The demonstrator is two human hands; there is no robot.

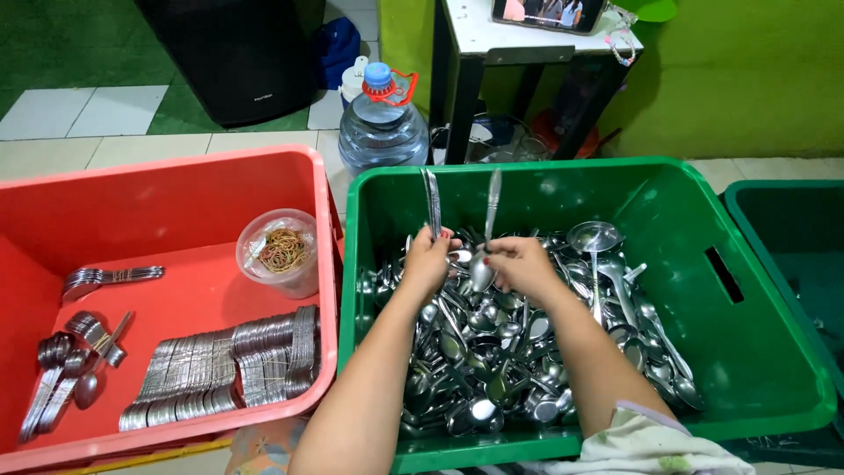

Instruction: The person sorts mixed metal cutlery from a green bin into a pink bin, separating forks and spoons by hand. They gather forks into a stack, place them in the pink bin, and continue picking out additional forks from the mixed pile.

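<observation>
Spoons are in both hands, above the middle of the green crate. The left hand is closed around a small bunch of spoons, with the handles standing up toward the far wall of the crate. The right hand pinches a single spoon between thumb and fingers; its bowl hangs down between the two hands and its handle points up, a little tilted. The two hands are very near each other, almost touching.

Under them lies a loose heap of spoons that covers most of the crate floor, all mixed in every direction. A steel ladle rests on the heap, just to the right of the right hand.

On the left stands a red crate, touching the green one. Inside it, near its near wall, tied bundles of spoons lie in rows. More small bundles lie at the left side of it. A clear plastic tub of rubber bands stands in its far right corner.

Behind the crates, on the tiled floor, there is a large water bottle with a blue cap, beside the legs of a white table. A dark green crate is at the far right, partly out of view.
</observation>
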